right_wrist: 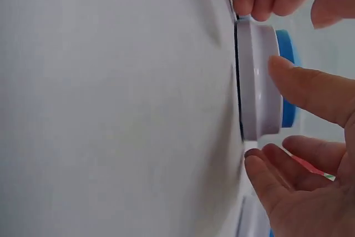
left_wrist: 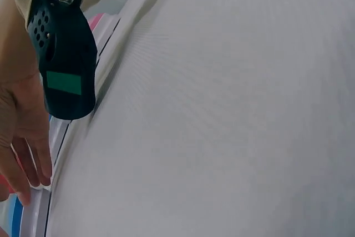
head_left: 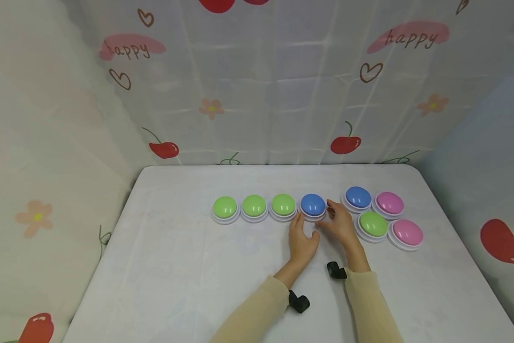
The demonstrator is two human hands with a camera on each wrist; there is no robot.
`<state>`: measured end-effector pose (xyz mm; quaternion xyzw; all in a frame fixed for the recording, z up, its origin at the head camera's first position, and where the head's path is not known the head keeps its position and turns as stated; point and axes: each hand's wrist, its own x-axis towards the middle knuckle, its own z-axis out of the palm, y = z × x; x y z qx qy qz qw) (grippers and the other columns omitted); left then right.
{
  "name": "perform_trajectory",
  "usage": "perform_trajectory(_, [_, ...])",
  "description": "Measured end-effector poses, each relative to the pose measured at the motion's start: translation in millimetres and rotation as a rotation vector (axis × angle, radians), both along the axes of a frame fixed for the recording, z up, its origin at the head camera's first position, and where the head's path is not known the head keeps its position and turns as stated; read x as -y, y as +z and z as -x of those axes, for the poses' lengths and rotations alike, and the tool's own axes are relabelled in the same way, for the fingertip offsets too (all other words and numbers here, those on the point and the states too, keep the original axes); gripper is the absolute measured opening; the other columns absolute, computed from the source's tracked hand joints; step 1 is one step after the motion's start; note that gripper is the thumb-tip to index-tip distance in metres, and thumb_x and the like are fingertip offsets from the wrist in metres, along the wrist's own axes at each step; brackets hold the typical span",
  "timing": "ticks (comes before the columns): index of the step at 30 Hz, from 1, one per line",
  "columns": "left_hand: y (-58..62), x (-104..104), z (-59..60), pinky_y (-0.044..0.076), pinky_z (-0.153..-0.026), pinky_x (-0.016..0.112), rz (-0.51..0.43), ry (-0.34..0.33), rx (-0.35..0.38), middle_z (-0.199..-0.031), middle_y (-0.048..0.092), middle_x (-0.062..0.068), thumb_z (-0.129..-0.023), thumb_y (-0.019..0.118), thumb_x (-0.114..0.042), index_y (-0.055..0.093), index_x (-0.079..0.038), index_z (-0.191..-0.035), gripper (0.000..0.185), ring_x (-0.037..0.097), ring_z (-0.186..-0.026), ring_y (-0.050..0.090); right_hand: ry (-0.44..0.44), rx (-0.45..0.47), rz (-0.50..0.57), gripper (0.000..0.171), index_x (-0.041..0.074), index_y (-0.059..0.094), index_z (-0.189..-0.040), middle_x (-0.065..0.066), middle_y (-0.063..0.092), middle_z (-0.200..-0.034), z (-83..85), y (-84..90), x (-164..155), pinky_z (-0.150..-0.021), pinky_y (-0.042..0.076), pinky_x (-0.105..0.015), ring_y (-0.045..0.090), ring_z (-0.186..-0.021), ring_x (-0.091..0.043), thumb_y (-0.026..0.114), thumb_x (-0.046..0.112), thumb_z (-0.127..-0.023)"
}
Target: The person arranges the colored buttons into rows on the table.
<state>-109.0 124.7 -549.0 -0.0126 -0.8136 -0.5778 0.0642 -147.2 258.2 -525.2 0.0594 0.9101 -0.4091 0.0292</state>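
A blue-domed push button (head_left: 313, 205) on a white round base ends a row, to the right of three green push buttons (head_left: 283, 205). My left hand (head_left: 301, 244) has its fingers extended, fingertips at the near left edge of the blue button's base. On the other side, my right hand (head_left: 339, 225) stands with thumb and fingers spread apart. In the right wrist view its thumb lies in front of the blue button (right_wrist: 258, 81), and a small gap shows between the fingers and the base. Whether the thumb touches it, I cannot tell.
Right of my right hand is a cluster: another blue button (head_left: 358, 197), a green button (head_left: 373, 224) and two pink buttons (head_left: 390, 203). All rest on a white-covered table (head_left: 175, 276). A printed curtain (head_left: 261, 85) rises behind the table's far edge.
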Motion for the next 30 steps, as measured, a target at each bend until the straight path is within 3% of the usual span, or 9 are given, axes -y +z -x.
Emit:
perform_trajectory(5, [7.1, -9, -7.7, 0.051, -0.089, 0.032, -0.011, 0.072, -0.042, -0.113, 0.059, 0.01, -0.077, 0.065, -0.001, 0.063, 0.002, -0.119, 0.042, 0.022, -0.106, 0.057, 0.023, -0.013, -0.056, 0.074, -0.011, 0.038, -0.142, -0.033, 0.047, -0.139, -32.5, 18.5, -6, -0.105, 0.042, -0.054, 0.05, -0.126, -0.047, 0.074, 0.009, -0.082])
perform_trajectory(8, [15.1, -16, -11.5, 0.051, -0.081, 0.024, -0.053, 0.062, -0.079, -0.104, 0.059, 0.006, -0.078, 0.065, 0.001, 0.064, -0.002, -0.113, 0.035, 0.016, -0.098, 0.055, 0.006, -0.029, -0.045, 0.067, -0.01, 0.042, -0.14, -0.032, 0.051, -0.136, -55.5, 31.0, -11, -0.102, 0.045, -0.054, 0.052, -0.123, -0.047, 0.072, 0.01, -0.084])
perform_trajectory(11, [22.6, -23, -13.2, 0.052, -0.077, 0.022, -0.096, 0.019, -0.149, -0.1, 0.06, 0.008, -0.076, 0.065, 0.003, 0.064, -0.003, -0.11, 0.034, 0.017, -0.094, 0.056, -0.078, -0.032, -0.041, 0.064, -0.009, 0.044, -0.139, -0.03, 0.055, -0.132, -75.6, 39.7, -19, -0.1, 0.046, -0.052, 0.055, -0.121, -0.044, 0.072, 0.012, -0.086])
perform_trajectory(16, [30.7, -38, -10.0, 0.054, -0.077, 0.022, -0.105, -0.136, -0.186, -0.103, 0.061, 0.015, -0.075, 0.065, 0.003, 0.062, -0.002, -0.114, 0.04, 0.021, -0.094, 0.058, -0.35, 0.014, -0.014, 0.06, -0.006, 0.046, -0.14, -0.028, 0.059, -0.128, -101.4, 47.8, -37, -0.097, 0.048, -0.049, 0.059, -0.117, -0.041, 0.07, 0.014, -0.089])
perform_trajectory(21, [36.6, -54, 0.5, 0.048, -0.086, 0.015, 0.015, -0.337, -0.08, -0.12, 0.056, 0.011, -0.078, 0.068, -0.004, 0.055, 0.0, -0.13, 0.054, 0.017, -0.107, 0.055, -0.561, 0.057, -0.019, 0.062, -0.007, 0.043, -0.141, -0.031, 0.055, -0.13, -107.5, 43.6, -58, -0.098, 0.047, -0.054, 0.054, -0.12, -0.045, 0.068, 0.018, -0.09])
perform_trajectory(25, [37.9, -67, 9.3, 0.043, -0.101, 0.019, 0.153, -0.472, 0.012, -0.133, 0.052, 0.008, -0.081, 0.071, -0.012, 0.049, -0.003, -0.139, 0.063, 0.014, -0.121, 0.051, -0.57, 0.087, -0.038, 0.065, -0.01, 0.042, -0.14, -0.033, 0.053, -0.128, -104.1, 35.7, -68, -0.1, 0.046, -0.056, 0.051, -0.119, -0.046, 0.069, 0.017, -0.088])
perform_trajectory(30, [35.0, -79, 15.9, 0.037, -0.11, 0.023, 0.29, -0.578, 0.058, -0.141, 0.051, 0.006, -0.082, 0.074, -0.02, 0.047, -0.006, -0.142, 0.067, 0.014, -0.131, 0.047, -0.508, 0.096, -0.08, 0.062, -0.014, 0.047, -0.133, -0.037, 0.053, -0.125, -97.7, 25.6, -73, -0.101, 0.038, -0.061, 0.049, -0.114, -0.049, 0.072, 0.017, -0.085])
